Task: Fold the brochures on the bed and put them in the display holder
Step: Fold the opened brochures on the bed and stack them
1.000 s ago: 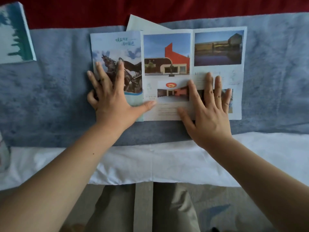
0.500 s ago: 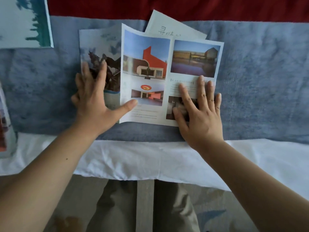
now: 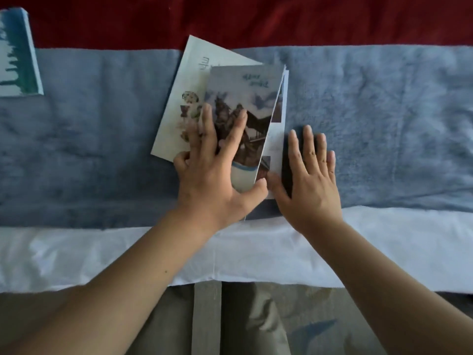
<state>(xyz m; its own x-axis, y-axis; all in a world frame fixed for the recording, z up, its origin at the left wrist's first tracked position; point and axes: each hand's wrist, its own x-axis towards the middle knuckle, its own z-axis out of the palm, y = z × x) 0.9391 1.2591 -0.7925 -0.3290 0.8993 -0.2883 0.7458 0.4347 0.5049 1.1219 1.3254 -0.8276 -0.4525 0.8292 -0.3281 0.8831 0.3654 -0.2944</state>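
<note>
A brochure (image 3: 245, 83) with a horse-statue cover lies folded on the blue blanket (image 3: 384, 124); its cover panel stands slightly raised along the right edge. My left hand (image 3: 212, 180) presses on that cover with spread fingers, thumb at the panel's lower right corner. To its right, my right hand (image 3: 309, 183) lies flat on the blanket, its thumb touching the brochure's lower right edge. A second pale brochure (image 3: 189, 80) lies tilted underneath, sticking out to the left. No display holder is in view.
Another printed sheet with a blue-green picture (image 3: 15, 55) lies at the far left edge. A red cover (image 3: 256, 19) runs along the back. A white sheet (image 3: 256, 252) borders the bed's near edge, with my legs below it.
My left hand has swung the horse-cover panel over to the right, closing the brochure. My right hand has slid off the inner pages onto the blanket beside it.
</note>
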